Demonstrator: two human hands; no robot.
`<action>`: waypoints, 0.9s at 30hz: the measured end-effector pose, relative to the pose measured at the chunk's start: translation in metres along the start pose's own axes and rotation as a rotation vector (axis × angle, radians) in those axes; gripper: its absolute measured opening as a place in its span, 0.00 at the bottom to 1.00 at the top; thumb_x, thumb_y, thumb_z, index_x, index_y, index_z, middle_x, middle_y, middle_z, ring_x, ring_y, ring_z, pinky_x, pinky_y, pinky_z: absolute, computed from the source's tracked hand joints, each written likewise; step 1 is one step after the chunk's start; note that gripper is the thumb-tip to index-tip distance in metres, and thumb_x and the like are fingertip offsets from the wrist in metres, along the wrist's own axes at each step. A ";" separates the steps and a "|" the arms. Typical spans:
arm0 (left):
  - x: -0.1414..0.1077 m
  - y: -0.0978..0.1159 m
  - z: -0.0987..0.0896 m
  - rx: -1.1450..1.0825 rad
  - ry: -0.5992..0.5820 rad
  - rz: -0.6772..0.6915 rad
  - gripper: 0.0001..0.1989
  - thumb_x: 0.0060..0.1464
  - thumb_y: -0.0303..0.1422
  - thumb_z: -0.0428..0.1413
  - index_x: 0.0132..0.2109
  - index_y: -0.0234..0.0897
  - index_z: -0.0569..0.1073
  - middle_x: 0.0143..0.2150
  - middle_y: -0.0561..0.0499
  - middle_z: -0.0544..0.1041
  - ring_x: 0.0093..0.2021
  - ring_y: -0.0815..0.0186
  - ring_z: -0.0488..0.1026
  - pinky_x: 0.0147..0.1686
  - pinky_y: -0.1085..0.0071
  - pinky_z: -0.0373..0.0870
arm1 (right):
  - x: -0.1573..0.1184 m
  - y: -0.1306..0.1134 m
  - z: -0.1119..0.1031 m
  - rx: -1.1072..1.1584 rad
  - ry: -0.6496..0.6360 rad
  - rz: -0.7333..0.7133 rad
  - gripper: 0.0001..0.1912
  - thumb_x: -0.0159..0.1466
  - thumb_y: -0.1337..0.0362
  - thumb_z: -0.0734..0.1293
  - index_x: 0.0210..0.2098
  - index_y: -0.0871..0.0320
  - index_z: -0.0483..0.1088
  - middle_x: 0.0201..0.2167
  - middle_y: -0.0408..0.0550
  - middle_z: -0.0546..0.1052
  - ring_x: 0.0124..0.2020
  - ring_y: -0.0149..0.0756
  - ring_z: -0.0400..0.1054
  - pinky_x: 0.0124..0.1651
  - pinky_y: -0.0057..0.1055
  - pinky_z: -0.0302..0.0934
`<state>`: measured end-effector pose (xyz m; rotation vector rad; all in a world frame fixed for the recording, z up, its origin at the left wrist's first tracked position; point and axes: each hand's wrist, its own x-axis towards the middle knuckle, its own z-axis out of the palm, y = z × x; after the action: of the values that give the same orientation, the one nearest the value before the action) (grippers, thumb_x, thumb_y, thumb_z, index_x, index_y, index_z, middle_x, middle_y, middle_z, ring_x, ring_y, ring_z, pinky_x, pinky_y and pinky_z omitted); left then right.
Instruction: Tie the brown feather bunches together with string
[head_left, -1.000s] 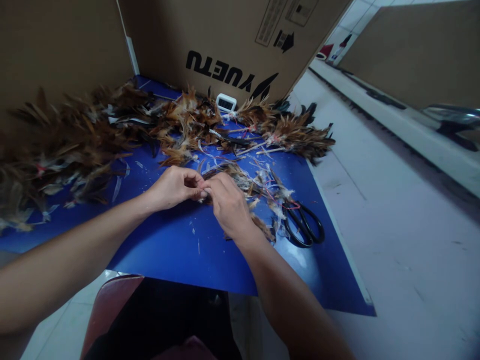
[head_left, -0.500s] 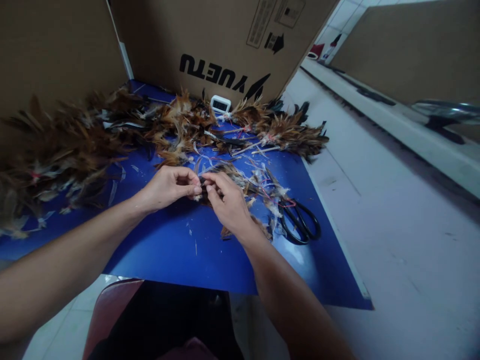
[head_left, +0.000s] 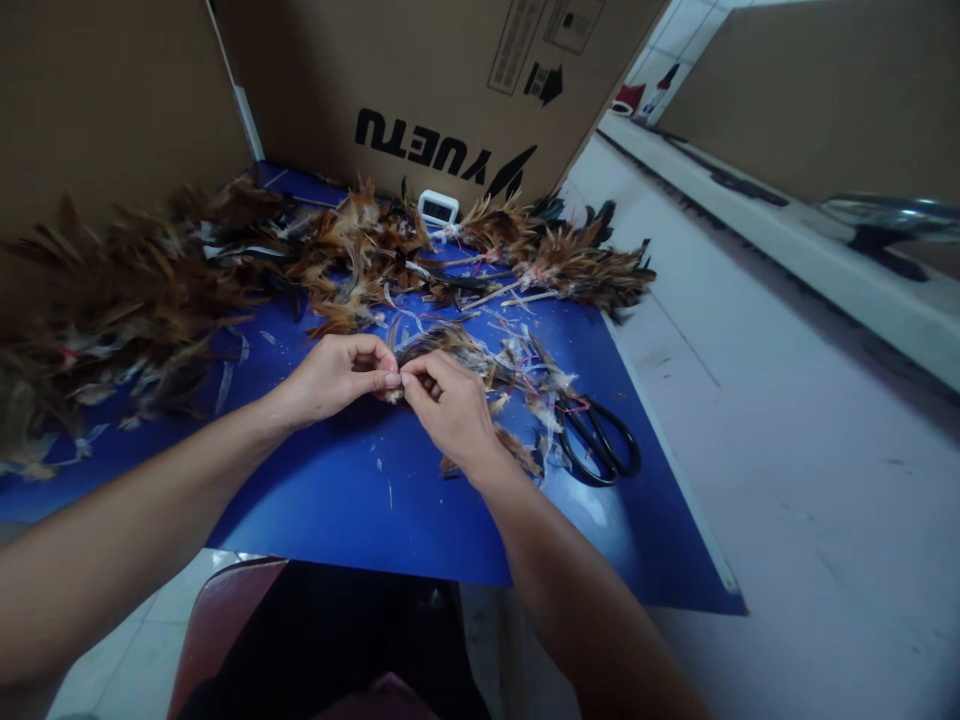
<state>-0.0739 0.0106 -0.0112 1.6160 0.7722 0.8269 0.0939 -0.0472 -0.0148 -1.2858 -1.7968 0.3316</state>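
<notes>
Over the blue board [head_left: 315, 500], my left hand [head_left: 337, 378] pinches thumb against fingers. A pale, fluffy feather end [head_left: 394, 397] pokes out beneath its fingertips. My right hand [head_left: 448, 402] is closed in a pinch too, its tips meeting those of the left. Whatever lies between the right fingertips is too small to make out. Right behind the hands is a loose pile of brown and grey feathers [head_left: 491, 365] with clear strips and red string. Black-handled scissors [head_left: 600, 445] rest at the pile's right side, their blades hidden under scraps.
Brown feather bundles [head_left: 150, 270] cover the left and back of the board. More bundles on sticks [head_left: 577, 265], tied with red string, lie at back right. A small white digital timer [head_left: 438, 208] stands before a cardboard box [head_left: 442, 70]. A white ledge [head_left: 750, 210] runs along the right.
My right hand has moved slightly left and down, bringing its fingertips against the left ones. The dark bit seen between the hands is now hidden. My left hand stays nearly still.
</notes>
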 end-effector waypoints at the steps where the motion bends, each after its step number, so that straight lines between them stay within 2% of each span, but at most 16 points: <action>1: 0.000 0.000 0.000 -0.007 0.007 -0.008 0.09 0.47 0.33 0.65 0.29 0.33 0.73 0.24 0.51 0.77 0.25 0.70 0.74 0.29 0.75 0.70 | 0.000 0.000 0.000 0.014 0.011 0.010 0.06 0.63 0.68 0.64 0.30 0.57 0.72 0.28 0.42 0.72 0.29 0.29 0.65 0.35 0.26 0.60; 6: 0.000 0.002 0.001 -0.097 0.044 -0.063 0.10 0.43 0.33 0.67 0.28 0.32 0.73 0.22 0.51 0.77 0.25 0.70 0.74 0.29 0.75 0.71 | -0.001 -0.001 0.001 0.011 0.043 -0.014 0.06 0.61 0.69 0.65 0.28 0.57 0.71 0.26 0.41 0.72 0.27 0.28 0.64 0.33 0.26 0.60; 13: 0.000 0.003 0.002 -0.237 0.076 -0.186 0.13 0.37 0.33 0.70 0.26 0.32 0.74 0.21 0.50 0.78 0.24 0.70 0.75 0.28 0.76 0.72 | -0.002 0.003 0.004 -0.229 0.087 -0.263 0.11 0.65 0.69 0.62 0.26 0.57 0.70 0.25 0.45 0.73 0.30 0.32 0.65 0.38 0.30 0.61; 17: -0.001 0.002 0.002 -0.296 0.110 -0.235 0.12 0.36 0.31 0.70 0.25 0.32 0.75 0.22 0.51 0.78 0.24 0.70 0.75 0.29 0.76 0.73 | -0.002 0.007 0.004 -0.347 0.092 -0.351 0.12 0.66 0.70 0.61 0.27 0.57 0.71 0.26 0.47 0.75 0.32 0.34 0.67 0.40 0.32 0.62; 27: -0.001 0.003 0.004 -0.351 0.167 -0.299 0.08 0.33 0.26 0.68 0.22 0.33 0.76 0.21 0.51 0.77 0.24 0.70 0.75 0.30 0.74 0.74 | -0.003 0.007 0.003 -0.431 0.064 -0.406 0.15 0.68 0.69 0.59 0.27 0.57 0.72 0.27 0.48 0.75 0.34 0.36 0.66 0.41 0.35 0.60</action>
<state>-0.0711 0.0074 -0.0084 1.1000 0.9046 0.8330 0.0963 -0.0457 -0.0220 -1.1533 -2.0866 -0.3352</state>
